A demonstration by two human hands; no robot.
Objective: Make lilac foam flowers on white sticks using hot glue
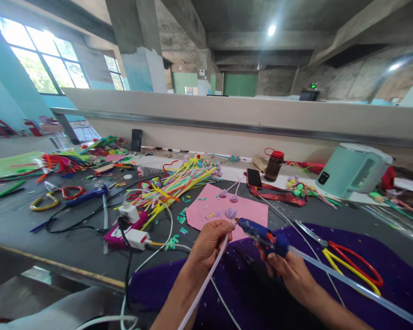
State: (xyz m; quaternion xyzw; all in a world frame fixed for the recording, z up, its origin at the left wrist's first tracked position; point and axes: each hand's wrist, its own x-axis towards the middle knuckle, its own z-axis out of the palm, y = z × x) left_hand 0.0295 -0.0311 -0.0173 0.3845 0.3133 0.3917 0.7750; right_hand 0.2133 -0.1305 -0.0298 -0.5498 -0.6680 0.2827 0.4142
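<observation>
My left hand (210, 242) grips a long white stem (206, 279) whose upper end carries a small lilac flower (231, 213) just above my fingers. My right hand (291, 270) holds a blue glue gun (265, 237), with a clear glue stick (358, 286) trailing out of its back to the lower right. The gun's nozzle points left and sits right at the top of the stem, beside the flower. Both hands hover over a pink sheet (220, 211) and a purple cloth (261, 293).
Red and yellow scissors (351, 263) lie on the cloth at right. A pile of coloured sticks (177, 183), a power strip with plugs (129, 229), a phone (253, 178), a brown bottle (274, 166) and a mint kettle (353, 169) stand on the grey table (72, 247).
</observation>
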